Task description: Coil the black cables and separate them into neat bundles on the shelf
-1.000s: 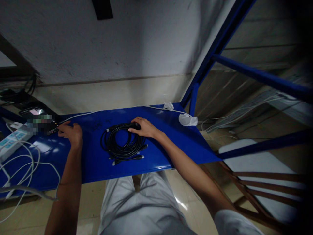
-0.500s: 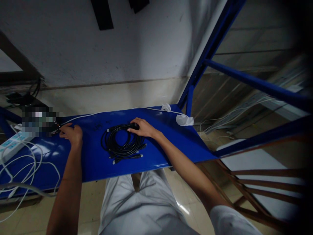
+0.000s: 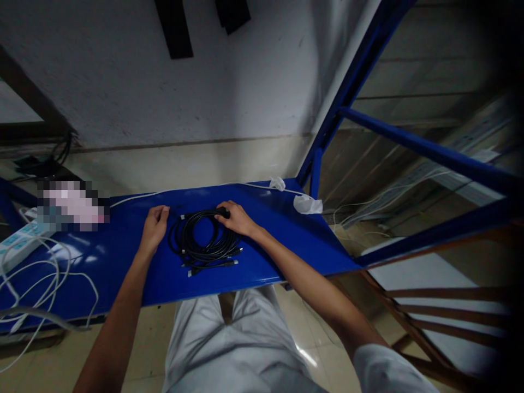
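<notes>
A coiled bundle of black cables (image 3: 200, 252) with several silvery plug ends lies flat on the blue table (image 3: 266, 262). My right hand (image 3: 237, 217) grips the upper right part of the coil, thumb and fingers round a dark plug or cable section. To the left of the coil, my left hand (image 3: 155, 225) hovers over the table with its fingers drawn together; whatever it may hold is too small to make out. It does not touch the cables.
At the left are a white power strip (image 3: 20, 245), tangled white cords (image 3: 53, 278) and a blurred-out object (image 3: 76, 206). Crumpled white pieces (image 3: 308, 204) lie at the right end. Blue frame bars (image 3: 426, 142) and a wooden chair (image 3: 450, 314) stand right.
My left hand has moved right, from beside the blurred-out object to near the coil, and its fingers have closed. That object now looks pink. My right hand stays on the coil.
</notes>
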Demonstrator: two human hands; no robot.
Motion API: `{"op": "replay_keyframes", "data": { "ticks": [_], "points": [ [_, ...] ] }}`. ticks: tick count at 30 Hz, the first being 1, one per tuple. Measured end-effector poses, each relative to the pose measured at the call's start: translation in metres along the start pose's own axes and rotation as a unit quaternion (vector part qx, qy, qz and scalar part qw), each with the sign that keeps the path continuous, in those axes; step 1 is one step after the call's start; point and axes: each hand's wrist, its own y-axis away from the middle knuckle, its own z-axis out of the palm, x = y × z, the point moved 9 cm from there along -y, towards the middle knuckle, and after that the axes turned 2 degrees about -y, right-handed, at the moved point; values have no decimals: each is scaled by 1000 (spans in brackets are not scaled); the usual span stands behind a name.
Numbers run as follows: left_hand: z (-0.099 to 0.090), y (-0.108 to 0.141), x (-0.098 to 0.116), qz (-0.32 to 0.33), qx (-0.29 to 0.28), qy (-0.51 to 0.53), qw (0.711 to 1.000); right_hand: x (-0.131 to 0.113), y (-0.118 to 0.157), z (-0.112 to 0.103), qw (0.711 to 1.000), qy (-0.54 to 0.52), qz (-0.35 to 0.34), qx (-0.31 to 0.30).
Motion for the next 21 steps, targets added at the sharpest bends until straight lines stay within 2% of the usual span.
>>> {"op": "replay_keyframes", "data": {
  "ticks": [3, 8, 10, 13, 17, 21],
  "points": [
    [5, 21, 5, 30, -23, 7, 999, 3, 0, 7, 999, -26, 22, 27],
    [-3, 43, 22, 77, 37, -90, 992, 7, 1, 17, 996, -71, 40, 35],
    [2, 54, 28, 85, 32, -92, 992, 8, 1, 18, 995, -87, 42, 32],
    [14, 72, 32, 76, 7, -65, 995, 8, 1, 20, 994, -100, 41, 29],
    [28, 86, 32, 50, 7, -6, 999, 7, 0, 19, 992, -117, 47, 32],
    [47, 90, 33, 21, 2, 32, 999, 8, -1, 3, 991, -116, 53, 45]
  ]
}}
